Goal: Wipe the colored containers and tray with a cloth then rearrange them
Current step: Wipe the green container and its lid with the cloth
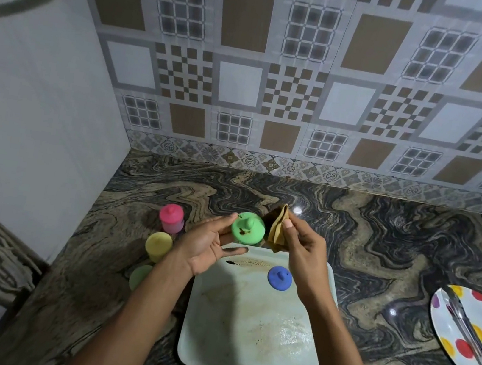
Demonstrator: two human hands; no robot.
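My left hand (208,244) holds a green container (247,228) with a knobbed lid above the far edge of the pale tray (250,340); brown smears mark its lid. Right beside it, my right hand (301,253) pinches a folded tan cloth (277,230), which touches the container's right side. A blue container (279,277) stands on the stained tray, partly behind my right wrist. On the counter left of the tray stand a pink container (171,218), a yellow one (158,246) and a light green one (140,276), the last partly hidden by my left forearm.
A white plate with coloured dots (464,312) lies at the right edge, metal tongs (470,332) across it. The marbled stone counter (379,250) meets a tiled wall behind and a plain white wall on the left.
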